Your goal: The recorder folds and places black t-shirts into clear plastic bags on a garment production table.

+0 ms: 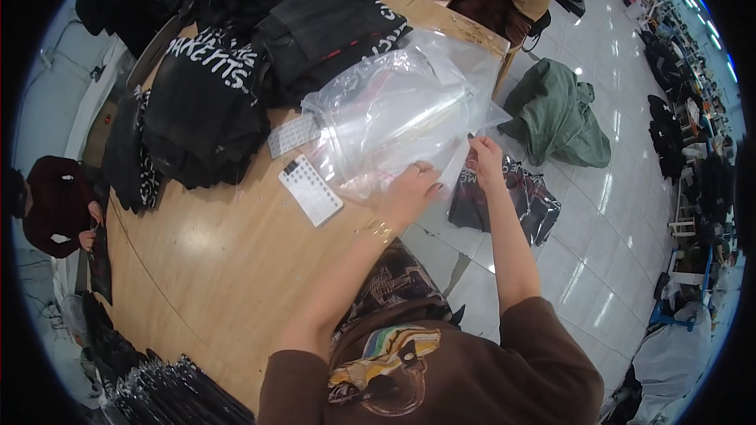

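On the wooden table [213,267], piles of black shirts [209,102] lie beyond a white sticker sheet [309,190], and bagged black garments [169,393] crowd its near corner. Off the table's right edge, a green jacket [557,114] and a bagged shirt [526,201] lie on the tiled floor [622,212].

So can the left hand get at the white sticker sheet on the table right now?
Probably yes: the left hand rests on the clear plastic bag, and the sticker sheet lies uncovered just beside it.

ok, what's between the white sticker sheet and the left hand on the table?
Head view: bare wooden tabletop and the clear plastic bag's lower edge lie between the sticker sheet and left hand.
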`<state>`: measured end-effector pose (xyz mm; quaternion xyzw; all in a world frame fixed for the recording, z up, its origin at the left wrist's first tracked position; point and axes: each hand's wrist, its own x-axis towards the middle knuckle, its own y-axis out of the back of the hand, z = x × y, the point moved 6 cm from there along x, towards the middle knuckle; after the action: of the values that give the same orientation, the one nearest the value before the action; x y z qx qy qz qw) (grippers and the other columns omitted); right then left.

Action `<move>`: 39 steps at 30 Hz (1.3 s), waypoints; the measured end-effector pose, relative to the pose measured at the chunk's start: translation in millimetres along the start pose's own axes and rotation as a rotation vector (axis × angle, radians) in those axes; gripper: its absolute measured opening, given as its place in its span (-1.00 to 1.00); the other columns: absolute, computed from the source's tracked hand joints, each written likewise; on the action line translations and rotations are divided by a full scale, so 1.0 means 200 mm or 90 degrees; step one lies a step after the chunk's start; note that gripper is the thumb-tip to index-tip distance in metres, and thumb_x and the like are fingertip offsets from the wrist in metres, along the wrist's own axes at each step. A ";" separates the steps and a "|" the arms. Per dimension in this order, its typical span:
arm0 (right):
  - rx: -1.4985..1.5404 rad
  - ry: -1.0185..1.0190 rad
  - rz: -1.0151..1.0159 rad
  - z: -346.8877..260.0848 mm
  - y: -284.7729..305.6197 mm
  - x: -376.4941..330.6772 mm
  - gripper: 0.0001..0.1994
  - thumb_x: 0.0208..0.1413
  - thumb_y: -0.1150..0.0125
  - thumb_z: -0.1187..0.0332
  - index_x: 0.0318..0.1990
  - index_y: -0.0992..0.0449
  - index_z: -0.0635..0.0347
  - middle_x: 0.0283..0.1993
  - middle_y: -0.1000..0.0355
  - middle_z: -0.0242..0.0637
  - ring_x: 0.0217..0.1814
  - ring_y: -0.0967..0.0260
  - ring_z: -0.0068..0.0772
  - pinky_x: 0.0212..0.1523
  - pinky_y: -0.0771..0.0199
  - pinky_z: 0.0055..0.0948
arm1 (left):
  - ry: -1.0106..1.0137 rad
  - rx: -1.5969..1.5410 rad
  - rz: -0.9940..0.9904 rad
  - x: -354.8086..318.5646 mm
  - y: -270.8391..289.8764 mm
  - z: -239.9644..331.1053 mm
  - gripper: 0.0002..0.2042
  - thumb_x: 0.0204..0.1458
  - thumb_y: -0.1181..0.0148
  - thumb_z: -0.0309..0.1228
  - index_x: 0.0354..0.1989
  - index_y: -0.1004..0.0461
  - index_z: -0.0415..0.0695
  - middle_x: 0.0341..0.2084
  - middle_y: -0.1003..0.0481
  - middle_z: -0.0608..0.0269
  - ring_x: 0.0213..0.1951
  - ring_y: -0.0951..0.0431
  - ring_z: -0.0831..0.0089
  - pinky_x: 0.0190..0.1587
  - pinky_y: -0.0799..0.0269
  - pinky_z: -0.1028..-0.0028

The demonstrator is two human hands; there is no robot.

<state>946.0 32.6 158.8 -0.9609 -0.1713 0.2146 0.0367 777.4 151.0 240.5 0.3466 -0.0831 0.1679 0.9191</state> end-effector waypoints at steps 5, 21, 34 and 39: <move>-0.003 0.029 -0.038 -0.02 -0.02 -0.02 -0.86 0.03 -0.14 0.32 -0.43 -0.36 0.15 -0.57 -0.30 -0.45 -0.59 -0.29 -0.59 -0.57 -0.35 -0.55 | 0.001 0.235 0.010 0.14 -0.08 -0.06 -0.77 -0.19 -0.25 -0.35 -0.30 -0.49 -0.06 -0.31 -0.42 0.21 -0.15 -0.38 0.28 -0.21 -0.41 0.35; -0.304 0.350 0.225 -0.17 -0.09 -0.18 -0.71 0.03 -0.15 0.28 -0.20 -0.38 0.33 -0.40 -0.36 -0.32 -0.37 -0.30 -0.53 -0.39 -0.30 -0.53 | 0.175 -0.057 0.140 0.35 0.24 -0.10 -0.80 -0.03 -0.11 -0.34 -0.36 -0.55 -0.21 -0.50 -0.53 0.06 -0.47 -0.52 0.25 -0.36 -0.39 0.40; 0.311 0.333 -0.113 -0.72 -0.34 0.09 -0.95 0.08 -0.04 0.49 -0.31 -0.42 0.21 -0.32 -0.40 -0.42 -0.27 -0.35 -0.56 -0.18 -0.46 -0.40 | 0.278 -0.159 0.206 0.41 0.32 -0.29 -0.63 0.13 0.13 -0.22 -0.10 -0.42 -0.27 -0.26 -0.43 -0.15 -0.12 -0.38 -0.01 -0.05 -0.26 0.20; -0.461 0.917 0.319 -1.39 -0.33 -0.29 -0.92 -0.13 -0.19 0.47 -0.54 -0.42 0.25 -0.23 -0.35 -0.27 -0.21 -0.31 -0.33 -0.16 -0.25 -0.48 | 0.008 0.139 0.148 0.35 0.20 -0.28 -0.78 0.11 0.13 -0.35 -0.36 -0.43 -0.21 -0.44 -0.47 0.04 -0.31 -0.43 0.07 -0.23 -0.32 0.19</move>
<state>994.3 75.2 444.1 -0.8248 0.0542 -0.5172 -0.2221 830.5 232.7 242.1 0.4313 -0.0982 0.2835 0.8509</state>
